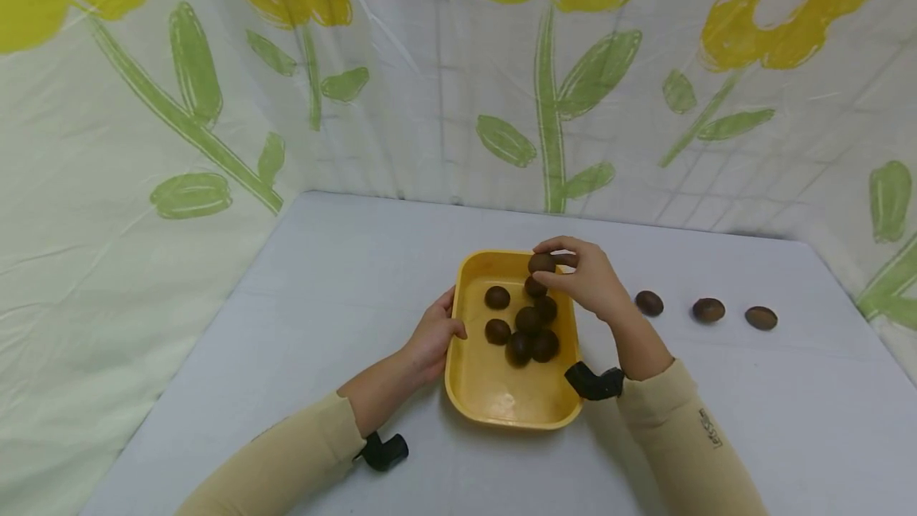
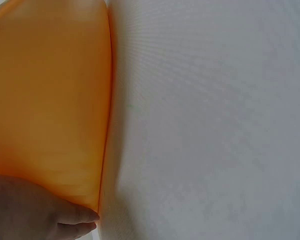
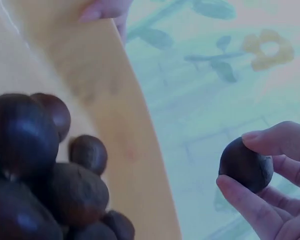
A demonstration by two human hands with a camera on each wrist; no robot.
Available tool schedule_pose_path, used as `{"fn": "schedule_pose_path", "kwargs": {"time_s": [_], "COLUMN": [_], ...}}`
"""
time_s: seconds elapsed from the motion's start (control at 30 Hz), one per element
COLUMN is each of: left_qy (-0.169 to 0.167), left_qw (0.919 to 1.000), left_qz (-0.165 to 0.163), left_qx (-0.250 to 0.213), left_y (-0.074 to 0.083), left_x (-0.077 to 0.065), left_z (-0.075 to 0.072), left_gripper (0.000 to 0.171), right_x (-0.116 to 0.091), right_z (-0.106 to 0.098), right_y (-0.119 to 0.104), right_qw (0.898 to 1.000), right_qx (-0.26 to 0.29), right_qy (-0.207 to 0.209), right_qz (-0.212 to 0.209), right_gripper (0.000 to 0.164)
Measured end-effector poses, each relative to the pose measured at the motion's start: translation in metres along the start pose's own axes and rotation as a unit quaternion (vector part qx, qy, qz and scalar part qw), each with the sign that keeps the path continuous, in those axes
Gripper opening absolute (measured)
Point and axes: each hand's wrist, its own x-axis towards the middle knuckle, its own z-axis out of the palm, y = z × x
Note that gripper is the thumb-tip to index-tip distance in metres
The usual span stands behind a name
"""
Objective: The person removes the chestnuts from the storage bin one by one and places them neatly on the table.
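A yellow plastic tray (image 1: pixel 494 392) holds several dark brown chestnuts (image 1: pixel 528 321), most of them bunched toward its right side. My left hand (image 1: pixel 432 339) grips the tray's left side, its thumb over the rim. In the left wrist view, fingers (image 2: pixel 77 215) touch the tray's outer wall (image 2: pixel 50 110). Above the tray's far right corner, my right hand (image 1: pixel 591 281) pinches one chestnut (image 1: pixel 542 263) between thumb and fingertips. The right wrist view shows this held chestnut (image 3: pixel 245 165) apart from the piled ones (image 3: pixel 22 132).
Three more chestnuts lie in a row on the white tabletop right of the tray: one nearest the right forearm (image 1: pixel 649 302), a middle one (image 1: pixel 708 310) and an outer one (image 1: pixel 761 318). A curtain (image 1: pixel 430 102) with printed flowers hangs behind the table.
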Motion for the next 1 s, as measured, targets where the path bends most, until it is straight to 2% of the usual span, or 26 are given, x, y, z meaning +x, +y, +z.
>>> {"fn": "schedule_pose_path", "kwargs": {"time_s": [0.43,0.63,1.0], "left_qy": [0.008,0.013,0.008], "left_qw": [0.9999,0.9998,0.9998], "left_qz": [-0.005,-0.008,-0.010], "left_qx": [0.005,0.011,0.014], "left_y": [-0.001,0.000,0.000], "left_x": [0.000,0.000,-0.001], "left_z": [0.001,0.001,0.001], "left_gripper": [0.086,0.085,0.085], "right_x": [-0.030,-0.042,-0.059], "right_z": [-0.037,-0.037,-0.037], "right_y": [0.022,0.030,0.055], "right_qw": [0.999,0.998,0.997], "right_qx": [-0.014,-0.044,-0.061], "right_qy": [0.042,0.046,0.047], "right_qz": [0.003,0.021,0.028], "right_gripper": [0.038,0.037,0.041]}}
